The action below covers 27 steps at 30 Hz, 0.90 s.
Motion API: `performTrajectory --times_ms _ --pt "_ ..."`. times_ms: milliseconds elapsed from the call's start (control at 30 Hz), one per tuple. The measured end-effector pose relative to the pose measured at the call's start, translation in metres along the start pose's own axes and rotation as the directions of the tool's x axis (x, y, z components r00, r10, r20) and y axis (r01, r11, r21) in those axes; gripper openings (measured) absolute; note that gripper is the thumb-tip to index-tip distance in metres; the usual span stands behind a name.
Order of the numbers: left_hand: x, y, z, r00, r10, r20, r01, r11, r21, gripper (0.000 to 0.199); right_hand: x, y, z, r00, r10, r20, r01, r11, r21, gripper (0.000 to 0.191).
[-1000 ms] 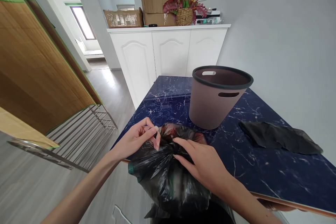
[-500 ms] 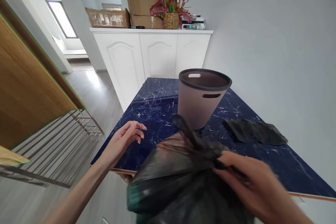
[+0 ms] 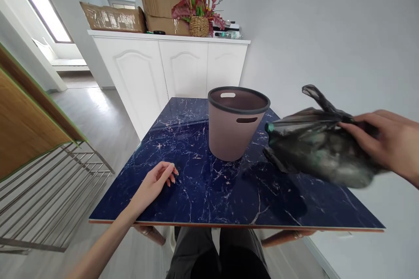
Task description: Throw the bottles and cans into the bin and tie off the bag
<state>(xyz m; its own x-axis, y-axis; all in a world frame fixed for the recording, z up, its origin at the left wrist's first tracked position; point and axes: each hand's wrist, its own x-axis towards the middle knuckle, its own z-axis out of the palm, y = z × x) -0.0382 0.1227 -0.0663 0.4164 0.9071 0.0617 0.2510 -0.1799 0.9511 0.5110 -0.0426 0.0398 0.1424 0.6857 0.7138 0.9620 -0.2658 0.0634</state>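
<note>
My right hand (image 3: 382,139) is closed round the knotted neck of a filled black garbage bag (image 3: 324,152), held in the air over the right side of the table. The bag is thin and see-through in places, and something green shows at its left end. One loop of the knot sticks up. Left of it a mauve trash can (image 3: 229,135) with a dark rim and two handle slots stands upright on the table. My left hand (image 3: 160,176) rests near the table's left front, fingers loosely curled and holding nothing. Behind the bag, the flat black plastic is mostly hidden.
The blue marble-patterned table (image 3: 196,192) has its front edge close to my legs. Beyond it is a white cabinet (image 3: 186,67) bearing cardboard boxes (image 3: 113,17) and a flower basket (image 3: 199,26). A metal rack (image 3: 62,192) stands at left, a grey wall at right.
My right hand has swung the garbage bag from the front middle up and out to the right. My left hand has come down onto the table. The view has shifted slightly to the right.
</note>
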Motion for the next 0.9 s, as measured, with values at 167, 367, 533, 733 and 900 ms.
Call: performTrajectory --times_ms 167,367,533,733,900 --pt "-0.004 -0.003 0.0 1.0 0.019 -0.016 -0.018 0.999 0.051 0.046 0.052 0.014 0.075 0.998 0.045 0.047 -0.042 0.998 -0.052 0.033" --pt "-0.005 -0.006 0.0 0.999 -0.006 -0.032 0.009 0.995 0.096 0.043 0.089 0.018 0.145 0.97 0.029 0.24 -0.041 0.998 0.044 0.032" --pt "-0.003 -0.003 0.001 0.998 -0.043 -0.045 0.048 0.989 0.14 0.045 0.095 0.014 0.181 0.955 -0.039 0.293 0.002 0.992 0.125 0.033" --pt "0.0 -0.003 0.002 0.996 -0.059 -0.06 0.069 0.982 0.178 0.043 0.094 0.014 0.201 0.934 -0.099 0.342 0.024 0.976 0.217 0.034" --pt "0.002 -0.003 0.003 0.995 -0.066 -0.068 0.079 0.973 0.215 0.045 0.086 0.011 0.207 0.929 -0.057 0.365 -0.028 0.974 0.224 0.029"
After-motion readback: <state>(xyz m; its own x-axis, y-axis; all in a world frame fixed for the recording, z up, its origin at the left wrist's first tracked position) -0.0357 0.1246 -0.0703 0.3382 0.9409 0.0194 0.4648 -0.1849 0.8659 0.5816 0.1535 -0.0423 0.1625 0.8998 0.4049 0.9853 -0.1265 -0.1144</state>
